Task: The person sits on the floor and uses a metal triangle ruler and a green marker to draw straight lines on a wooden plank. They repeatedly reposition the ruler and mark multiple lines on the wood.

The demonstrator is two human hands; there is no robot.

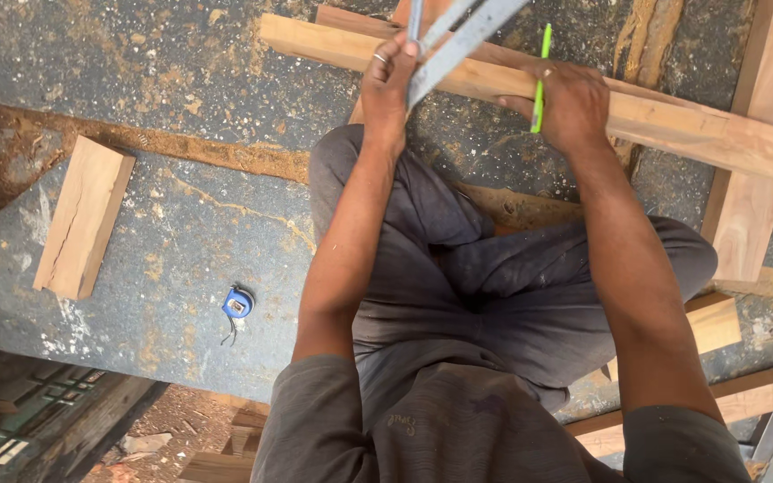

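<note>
1. Head view — the long wooden batten [673, 121] lies on the concrete floor [181, 241] in front of the seated person; its long axis runs from upper left down to the right, crossing ahead of both knees.
2. Left hand [386, 85] — grip clenched on the metal square [458, 40], pressing it down onto the batten. The square's blade runs diagonally up and right, away from the hand, across the batten's width.
3. Right hand [574, 103] — grip closed round a green pencil [540, 76], held nearly upright with its lower end hidden at the batten's face, just right of the square's blade.
4. Key relation: pencil sits right beside the square, both on the same stretch of batten; the rt hand is the nearer one to the marking spot, the lt hand only steadies.
5. Elsewhere — a blue tape measure [238, 304] lies on the floor well apart to the left, a short wood block [82, 219] further left.
</note>
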